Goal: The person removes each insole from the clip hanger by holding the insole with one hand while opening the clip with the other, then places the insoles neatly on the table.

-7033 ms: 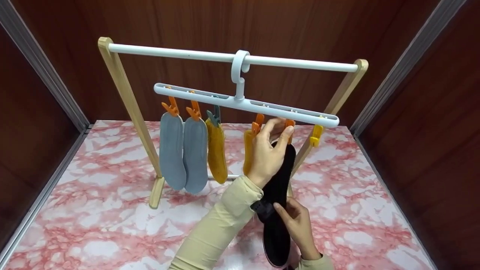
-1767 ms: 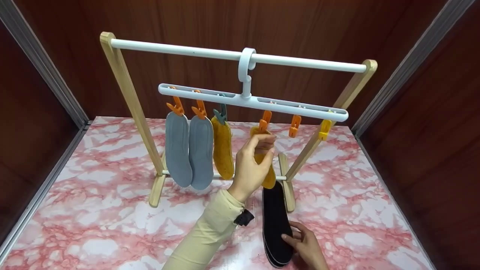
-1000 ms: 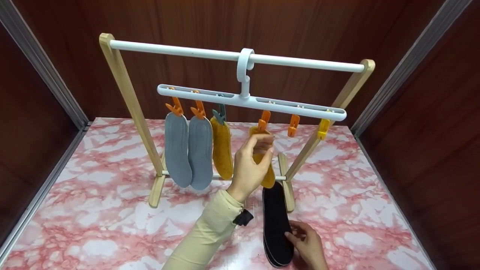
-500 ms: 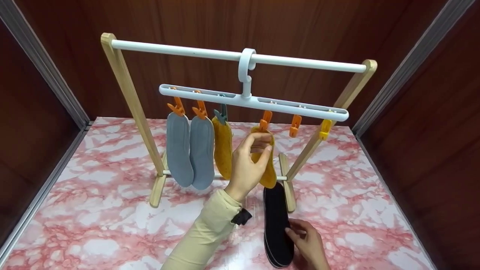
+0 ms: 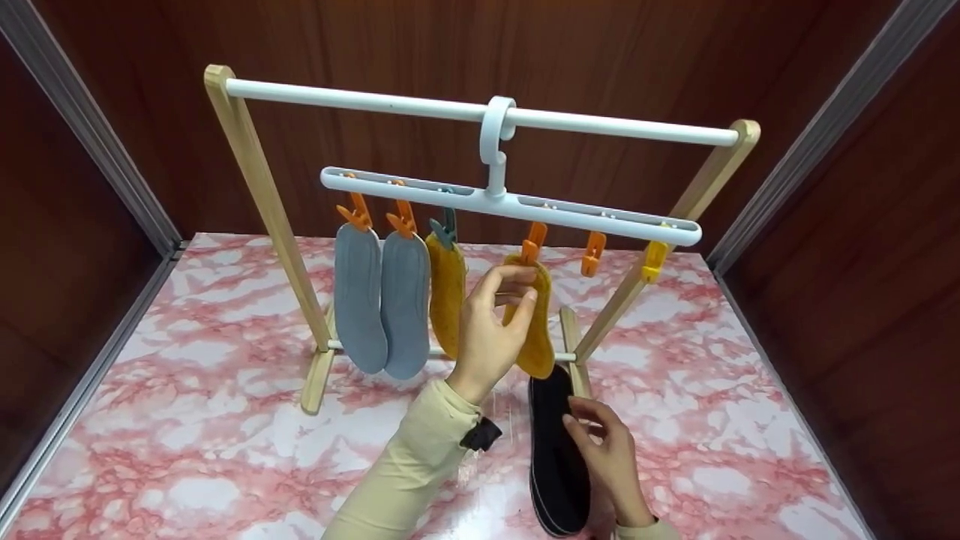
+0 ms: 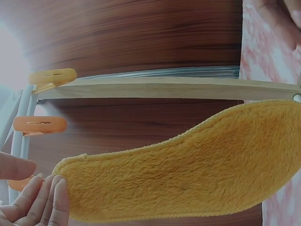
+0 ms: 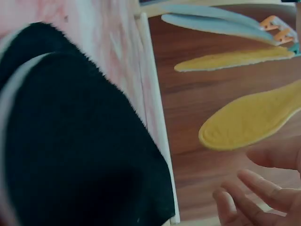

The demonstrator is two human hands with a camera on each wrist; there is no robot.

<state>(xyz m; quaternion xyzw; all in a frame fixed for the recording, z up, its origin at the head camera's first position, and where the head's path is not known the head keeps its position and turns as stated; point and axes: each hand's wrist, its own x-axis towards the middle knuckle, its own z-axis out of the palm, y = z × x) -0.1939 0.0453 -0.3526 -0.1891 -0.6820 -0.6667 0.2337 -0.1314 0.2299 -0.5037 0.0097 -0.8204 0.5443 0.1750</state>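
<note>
My left hand (image 5: 491, 322) is raised at the top of the right yellow insole (image 5: 538, 341), just under the orange clip (image 5: 534, 241) it hangs from. In the left wrist view its thumb is apart from the fingers (image 6: 49, 200), close to that clip, and the fuzzy insole face shows. Two black insoles (image 5: 553, 457) lie stacked on the table; their rounded ends fill the left of the right wrist view. My right hand (image 5: 611, 454) hovers at their right edge in the head view, fingers loosely bent and nothing between them.
A white hanger (image 5: 592, 221) hangs from the rod of a wooden stand (image 5: 259, 187). Two grey insoles (image 5: 360, 300) and another yellow insole (image 5: 448, 292) are clipped on its left half. An orange clip (image 5: 593, 255) and a yellow clip (image 5: 655, 262) hang bare at right.
The black insoles came down from the bare orange clip to the table. My left hand moved left to the yellow insole. Just now my right hand released the black insoles and rose.
</note>
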